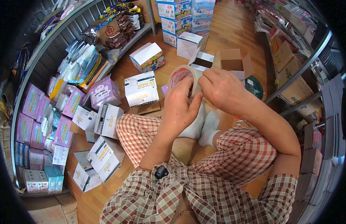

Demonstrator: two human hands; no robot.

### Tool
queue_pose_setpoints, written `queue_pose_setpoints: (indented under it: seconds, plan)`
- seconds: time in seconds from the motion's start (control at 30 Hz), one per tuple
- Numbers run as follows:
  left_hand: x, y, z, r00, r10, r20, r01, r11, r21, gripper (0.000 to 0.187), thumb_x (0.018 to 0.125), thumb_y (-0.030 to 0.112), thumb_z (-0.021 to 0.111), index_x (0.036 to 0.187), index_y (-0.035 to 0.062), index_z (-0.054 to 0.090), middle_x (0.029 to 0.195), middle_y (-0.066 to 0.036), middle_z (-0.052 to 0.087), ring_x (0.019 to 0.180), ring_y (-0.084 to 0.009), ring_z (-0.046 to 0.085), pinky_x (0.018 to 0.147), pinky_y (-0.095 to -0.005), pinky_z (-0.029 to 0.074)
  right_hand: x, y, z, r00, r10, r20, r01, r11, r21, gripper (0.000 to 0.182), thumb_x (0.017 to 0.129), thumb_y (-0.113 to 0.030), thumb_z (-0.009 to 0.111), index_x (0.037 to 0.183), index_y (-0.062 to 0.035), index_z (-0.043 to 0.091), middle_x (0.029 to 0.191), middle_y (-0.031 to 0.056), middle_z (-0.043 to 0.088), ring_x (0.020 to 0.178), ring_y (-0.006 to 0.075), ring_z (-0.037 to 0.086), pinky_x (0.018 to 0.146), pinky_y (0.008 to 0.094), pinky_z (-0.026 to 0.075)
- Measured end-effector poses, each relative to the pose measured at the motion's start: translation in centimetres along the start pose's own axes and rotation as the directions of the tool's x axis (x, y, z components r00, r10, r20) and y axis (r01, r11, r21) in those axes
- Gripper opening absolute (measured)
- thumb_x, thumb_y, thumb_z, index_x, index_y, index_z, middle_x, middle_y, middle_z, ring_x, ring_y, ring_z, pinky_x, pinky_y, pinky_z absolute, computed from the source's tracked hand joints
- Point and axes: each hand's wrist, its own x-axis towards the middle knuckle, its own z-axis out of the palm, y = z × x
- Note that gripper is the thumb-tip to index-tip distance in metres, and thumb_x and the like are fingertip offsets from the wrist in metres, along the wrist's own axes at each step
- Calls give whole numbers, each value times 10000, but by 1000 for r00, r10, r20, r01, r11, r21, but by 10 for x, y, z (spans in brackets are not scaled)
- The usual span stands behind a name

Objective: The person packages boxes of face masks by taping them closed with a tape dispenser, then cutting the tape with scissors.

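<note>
A wide roll of packing tape (178, 75), with red print inside its core, is held up in front of me above my feet. My left hand (176, 102) grips it, fingers hooked into the core and thumb against the outer side. My right hand (225, 91) is closed at the roll's right side, its curled fingers and thumb pressed on the outer tape surface. Whether a tape end is between those fingertips is hidden. Beyond the roll, a white box with open flaps (203, 59) stands on the floor.
White SD MASK boxes (142, 89) lie on the wooden floor to the left, beside a shelf packed with pink boxes (33, 100). An open brown carton (232, 61) sits ahead right. Stacked blue boxes (175, 26) stand at the back. Loaded shelving (296, 74) runs along the right.
</note>
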Motion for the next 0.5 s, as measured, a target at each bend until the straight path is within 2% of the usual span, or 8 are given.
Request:
queue_pose_setpoints:
  seconds: [0.07, 0.23, 0.3, 0.4, 0.43, 0.47, 0.5]
  plan:
    - [0, 2, -2, 1000, -4, 9, 3, 1000, 16, 222, 715, 77, 637, 805, -13, 456, 708, -206, 485, 673, -403, 494, 570, -430, 385, 0, -1, 0, 998, 66, -21, -65, 997, 38, 138, 658, -91, 582, 741, -11, 506, 732, 118, 533, 718, 258, 570, 609, 341, 487]
    - [2, 5, -7, 999, -21, 35, 19, 999, 47, 219, 713, 80, 638, 814, -19, 471, 720, -217, 504, 694, -416, 503, 582, -438, 391, 1, -1, 1, 994, 99, -36, -96, 992, 81, 155, 659, -90, 597, 742, -8, 496, 736, 124, 535, 717, 275, 573, 600, 362, 486]
    - [3, 0, -8, 999, 27, 25, -28, 998, 60, 269, 704, 60, 662, 920, -40, 538, 675, -156, 512, 580, -197, 467, 558, -304, 397, 1, 0, 1, 993, 116, -35, -112, 989, 102, 158, 662, -90, 603, 742, -4, 496, 733, 125, 534, 708, 285, 572, 596, 370, 485]
    - [5, -2, -12, 998, 21, 65, -20, 1000, -15, 282, 729, 58, 654, 967, -50, 548, 770, -134, 581, 675, -160, 524, 635, -275, 433, 1, 5, 3, 983, 156, -99, -134, 970, 201, 160, 670, -80, 608, 734, 1, 486, 720, 127, 524, 683, 310, 566, 598, 381, 485]
    - [5, -8, -10, 998, 21, 62, -20, 1000, -16, 282, 729, 58, 654, 967, -50, 548, 770, -134, 581, 675, -160, 524, 635, -275, 433, 0, 9, 2, 983, 174, -66, -149, 948, 280, 152, 677, -70, 601, 744, 6, 488, 736, 131, 534, 684, 323, 565, 602, 384, 483]
    - [4, -19, -6, 998, 6, 69, 5, 988, -156, 294, 732, 55, 644, 989, -43, 542, 804, -161, 591, 716, -218, 562, 651, -300, 442, -2, 11, 2, 982, 189, -31, -166, 920, 356, 143, 685, -60, 594, 753, 12, 490, 752, 135, 545, 686, 335, 564, 606, 387, 481]
    - [3, -25, -3, 997, -10, 78, 32, 956, -293, 306, 734, 53, 634, 1011, -36, 537, 838, -189, 601, 758, -276, 600, 667, -326, 451, -3, 12, 1, 982, 185, -29, -163, 919, 358, 143, 685, -60, 594, 753, 12, 490, 752, 135, 545, 686, 335, 564, 606, 387, 481]
